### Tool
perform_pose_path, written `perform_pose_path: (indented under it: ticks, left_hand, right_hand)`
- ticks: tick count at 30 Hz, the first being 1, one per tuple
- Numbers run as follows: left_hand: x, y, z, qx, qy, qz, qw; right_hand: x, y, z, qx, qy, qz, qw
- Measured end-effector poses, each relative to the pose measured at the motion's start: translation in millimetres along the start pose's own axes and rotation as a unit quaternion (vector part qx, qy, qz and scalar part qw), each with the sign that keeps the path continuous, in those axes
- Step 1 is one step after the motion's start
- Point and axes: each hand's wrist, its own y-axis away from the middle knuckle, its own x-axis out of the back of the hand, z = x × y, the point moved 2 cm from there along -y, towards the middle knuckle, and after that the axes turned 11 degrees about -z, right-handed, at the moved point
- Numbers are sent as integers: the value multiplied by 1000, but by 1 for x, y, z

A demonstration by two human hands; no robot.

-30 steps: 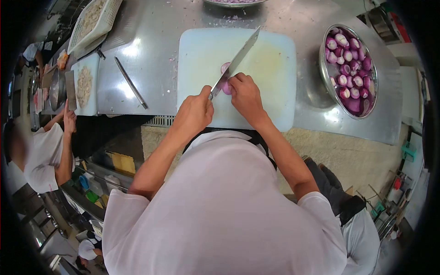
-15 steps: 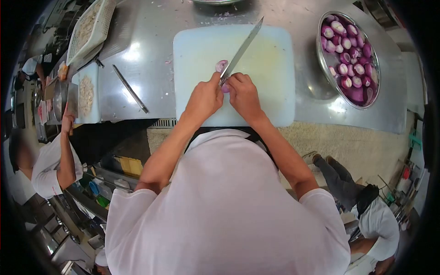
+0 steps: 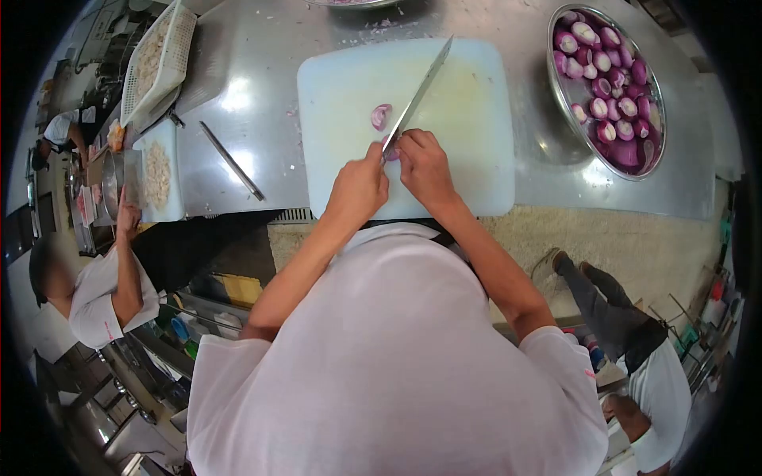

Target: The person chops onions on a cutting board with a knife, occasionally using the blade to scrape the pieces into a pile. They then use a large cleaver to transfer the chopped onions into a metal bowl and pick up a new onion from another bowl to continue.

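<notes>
My left hand (image 3: 356, 184) is closed around the handle end of a long knife (image 3: 419, 97), whose blade points up and to the right over a pale cutting board (image 3: 468, 95). Just under the blade's near end lies a piece of purple onion (image 3: 391, 148). My right hand (image 3: 424, 168) has its fingers bent and pressed together against that piece, right beside the blade; the fingertips are partly hidden. Another cut onion piece (image 3: 381, 117) rests on the board above my left hand.
An oval metal bowl (image 3: 563, 111) of peeled purple onions stands at the right. At the left are a metal rod (image 3: 231, 161), a white basket (image 3: 184, 44) and another board (image 3: 172, 202) with pale pieces. One person (image 3: 111, 297) works at left; another (image 3: 659, 381) is at lower right.
The view has shifted slightly. My hands remain close together at the knife and onion piece, with the blade a little steeper. The person at left has moved an arm slightly.
</notes>
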Motion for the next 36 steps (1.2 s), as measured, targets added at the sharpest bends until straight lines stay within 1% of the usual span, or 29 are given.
perform_pose_path:
  ticks: [1, 2, 3, 5, 7, 8, 9, 11, 13, 15, 16, 18, 19, 21, 22, 24, 25, 27, 28, 30, 32, 33, 34, 35, 36]
  left_hand:
    - [-3, -10, -1, -26, -13, 17, 999]
    - [-2, -15, -6, -16, -1, -11, 1000]
    - [7, -9, 3, -15, 0, -10, 1000]
    - [29, 11, 26, 45, -2, -49, 998]
    - [15, 14, 12, 30, 2, -38, 999]
    - [-2, 7, 1, 12, -17, -11, 1000]
    - [-5, 0, 4, -6, -35, 18, 999]
    - [-2, -9, 3, -8, -23, 2, 1000]
    - [11, -5, 16, -11, -15, -9, 1000]
    - [21, 11, 25, 37, -12, -41, 998]
    - [13, 8, 19, 36, -14, -44, 998]
    - [-6, -1, 9, 21, -49, -4, 999]
    - [-6, -4, 6, 21, -48, -5, 999]
    - [-1, -9, 9, -32, -23, -9, 999]
    - [3, -5, 12, -33, -27, -8, 999]
    - [8, 11, 16, 20, -16, -36, 999]
    - [1, 7, 12, 20, -17, -39, 999]
    - [-11, -9, 8, -22, -33, 13, 999]
    - [-10, -13, 8, -22, -30, 13, 999]
    - [3, -19, 11, -2, -7, -19, 1000]
    - [28, -5, 26, 11, -2, -4, 1000]
    - [37, 5, 28, 26, 3, 5, 1000]
    - [44, 12, 22, 55, 30, 21, 998]
    - [48, 15, 15, 50, 32, 18, 998]
    - [52, 17, 5, 74, 25, 43, 996]
  right_hand:
    - [1, 0, -1, 12, -5, 13, 1000]
    - [2, 0, -2, 25, -11, 26, 999]
    - [1, 2, 0, 26, -10, 25, 999]
    - [-1, 1, 3, 15, -7, 5, 1000]
    - [-1, 2, 1, 14, -12, 19, 1000]
    - [-1, 4, 1, 16, -15, 26, 999]
    - [-1, 5, 2, 14, -15, 26, 999]
    - [-1, 4, 5, 21, -16, 32, 999]
    - [0, 6, 5, 22, -10, 25, 999]
    - [-1, 3, 5, 20, -8, 25, 999]
    - [-1, 4, 5, 20, -7, 32, 999]
    - [-1, 6, 5, 19, -7, 36, 999]
    - [0, 6, 6, 25, -6, 37, 999]
    - [2, 8, 8, 31, -3, 38, 999]
    - [1, 7, 9, 27, -1, 31, 999]
    - [-2, 7, 9, 18, -1, 28, 999]
    - [-2, 8, 9, 14, -3, 27, 1000]
    - [0, 10, 11, 11, -3, 25, 1000]
    - [2, 10, 11, 26, -6, 31, 999]
    - [4, 10, 12, 45, -7, 36, 998]
    - [0, 12, 16, 4, -10, 8, 1000]
    - [0, 11, 12, 2, -9, 9, 1000]
    - [0, 8, 4, -24, -2, 26, 999]
    - [1, 4, -2, -51, 8, 43, 998]
    - [1, -1, -11, -54, 14, 46, 997]
